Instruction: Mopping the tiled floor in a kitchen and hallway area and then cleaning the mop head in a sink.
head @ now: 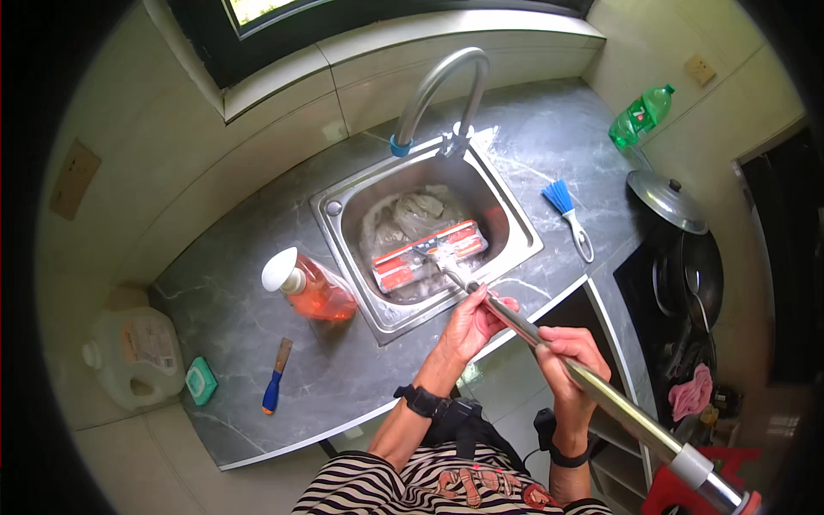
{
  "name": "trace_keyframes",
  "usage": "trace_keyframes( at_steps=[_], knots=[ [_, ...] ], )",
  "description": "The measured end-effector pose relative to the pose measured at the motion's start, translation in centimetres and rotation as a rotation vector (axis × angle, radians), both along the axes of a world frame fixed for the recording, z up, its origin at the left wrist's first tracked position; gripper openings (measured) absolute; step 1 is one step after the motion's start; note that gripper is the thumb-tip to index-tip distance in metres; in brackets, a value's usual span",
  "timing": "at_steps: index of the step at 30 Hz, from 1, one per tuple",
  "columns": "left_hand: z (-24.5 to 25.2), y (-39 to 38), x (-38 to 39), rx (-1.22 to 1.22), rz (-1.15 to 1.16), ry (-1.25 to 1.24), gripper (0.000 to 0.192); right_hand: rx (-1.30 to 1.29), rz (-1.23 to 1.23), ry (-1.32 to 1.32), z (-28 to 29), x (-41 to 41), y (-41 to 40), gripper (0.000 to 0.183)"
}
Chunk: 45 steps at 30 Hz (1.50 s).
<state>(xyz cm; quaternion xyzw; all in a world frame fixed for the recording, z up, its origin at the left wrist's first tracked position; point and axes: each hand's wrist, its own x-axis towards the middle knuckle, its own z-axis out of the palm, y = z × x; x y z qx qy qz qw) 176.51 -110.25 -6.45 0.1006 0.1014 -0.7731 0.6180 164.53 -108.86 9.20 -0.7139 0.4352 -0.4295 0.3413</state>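
A sponge mop's orange-and-white head (430, 255) rests tilted inside the stainless steel sink (508, 212), over a soaked pale cloth (415, 215). Its metal pole (618, 399) slants out over the counter's front edge towards the lower right. My left hand (475, 322) is around the pole's lower end, near the grey joint. Further up, my right hand (571, 360) grips the same pole. The steel gooseneck faucet (444, 84), with a blue ring at its mouth, arches above the sink. Whether water covers the cloth is hard to tell.
Left of the sink stand a pump bottle of orange liquid (318, 290), a blue-handled scraper (277, 380), a green pack (201, 381) and a translucent jug (138, 357). To the right are a blue brush (568, 215), a green bottle (642, 116), a pot lid (668, 201) and a wok (702, 277).
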Motion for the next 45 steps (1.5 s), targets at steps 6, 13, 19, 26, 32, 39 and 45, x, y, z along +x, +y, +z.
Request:
trace_keyframes(
  at_steps=[6, 13, 19, 26, 32, 39, 45],
  knots=[
    [0.4, 0.0, -0.4, 0.016, -0.024, -0.094, 0.025, -0.037, 0.035, 0.021, -0.6, -1.3, -0.1, 0.009],
    [-0.3, 0.0, -0.1, 0.081, -0.031, -0.195, 0.025, 0.094, -0.022, -0.040, -1.3, -1.7, 0.7, 0.010],
    [-1.5, 0.2, -0.1, 0.043, -0.047, -0.168, 0.021, 0.200, 0.001, -0.065, -2.2, -2.5, 1.0, 0.015],
    [-2.2, 0.3, -2.1, 0.148, -0.125, -0.233, 0.014, 0.517, -0.076, -0.363, -5.3, -6.3, 3.7, 0.029],
    [-1.7, 2.0, -5.8, 0.083, -0.240, -0.307, 0.015, 0.796, -0.320, -0.765, -6.5, -10.6, 8.0, 0.038],
    [-2.1, 3.7, -7.7, 0.156, -0.280, -0.587, 0.025, 0.946, -0.235, -0.165, -7.3, -13.7, 9.7, 0.024],
    [-0.8, 4.1, -9.2, 0.251, -0.147, -0.822, 0.029, 0.026, -0.055, 0.612, -9.9, -9.8, 2.9, 0.032]
  ],
)
